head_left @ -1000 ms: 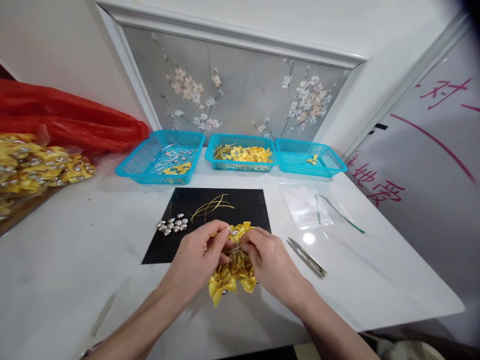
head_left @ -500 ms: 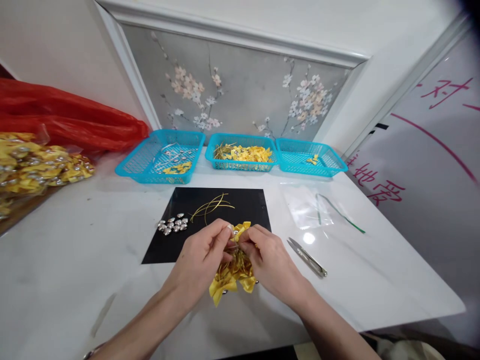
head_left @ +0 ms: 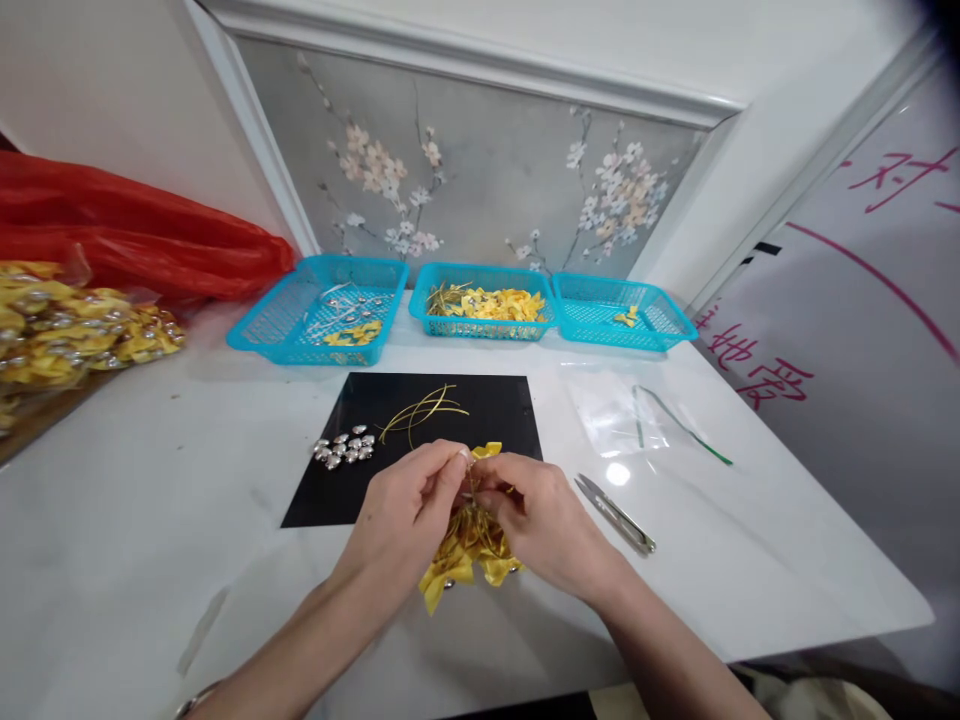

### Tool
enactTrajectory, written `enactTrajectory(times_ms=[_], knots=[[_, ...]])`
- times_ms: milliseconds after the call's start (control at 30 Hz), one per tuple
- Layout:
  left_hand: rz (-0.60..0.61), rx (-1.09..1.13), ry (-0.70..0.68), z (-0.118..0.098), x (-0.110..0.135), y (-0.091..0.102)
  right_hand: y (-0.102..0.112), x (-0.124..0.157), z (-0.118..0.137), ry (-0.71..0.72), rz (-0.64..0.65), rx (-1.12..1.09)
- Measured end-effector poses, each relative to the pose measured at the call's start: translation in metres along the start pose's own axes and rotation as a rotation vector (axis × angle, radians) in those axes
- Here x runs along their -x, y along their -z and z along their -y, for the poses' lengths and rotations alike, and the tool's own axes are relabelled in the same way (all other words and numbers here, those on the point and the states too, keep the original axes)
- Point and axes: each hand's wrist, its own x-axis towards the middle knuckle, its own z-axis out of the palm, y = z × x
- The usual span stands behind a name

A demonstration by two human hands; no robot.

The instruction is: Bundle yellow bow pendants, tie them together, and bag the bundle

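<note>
Both hands meet over a bunch of yellow ribbon bows (head_left: 466, 555) at the near edge of a black mat (head_left: 420, 430). My left hand (head_left: 405, 515) pinches the top of the bunch, fingers closed. My right hand (head_left: 536, 515) is closed on it from the other side, touching the left fingertips. Thin gold wire ties run through the bunch between the two hands. Loose gold wire ties (head_left: 420, 412) and several silver beads (head_left: 345, 447) lie on the mat just beyond my hands.
Small snips (head_left: 615, 512) lie right of my hands, a clear plastic bag (head_left: 619, 420) beyond them. Three blue baskets (head_left: 480, 300) stand along the wall. A red bag (head_left: 135, 240) and packed yellow bows (head_left: 67, 335) sit far left. The white table's edge runs near right.
The hands have closed tighter together over the bunch, and the fingertips have shifted slightly. The view has tilted a little.
</note>
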Motion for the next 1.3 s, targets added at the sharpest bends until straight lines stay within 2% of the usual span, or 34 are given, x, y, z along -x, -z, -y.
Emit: enactTrajectory(times_ms=[167, 333, 533, 667, 867, 933, 1067, 1300], knots=[[-0.034, -0.093, -0.032, -0.001, -0.001, -0.002, 0.002, -0.004, -0.002, 0.047, 0.057, -0.012], [-0.016, 0.005, 0.009, 0.006, 0.0, -0.001, 0.001, -0.004, -0.006, 0.025, 0.021, 0.027], [-0.055, 0.053, 0.03, 0.016, 0.006, 0.004, 0.0, -0.003, -0.009, 0.0, -0.024, 0.008], [0.014, 0.075, 0.08, 0.014, 0.009, 0.004, -0.002, -0.002, -0.009, -0.009, -0.047, -0.027], [0.096, -0.135, -0.065, 0.007, 0.007, 0.001, -0.003, -0.002, -0.007, 0.033, -0.048, -0.042], [0.126, -0.089, -0.091, 0.005, 0.004, 0.0, -0.003, -0.001, -0.007, 0.037, -0.059, -0.041], [0.157, 0.043, -0.054, 0.005, 0.001, 0.0, -0.003, 0.0, -0.008, 0.018, -0.063, -0.068], [0.153, 0.097, -0.027, 0.014, -0.001, 0.001, -0.005, 0.003, -0.012, 0.012, -0.096, -0.149]])
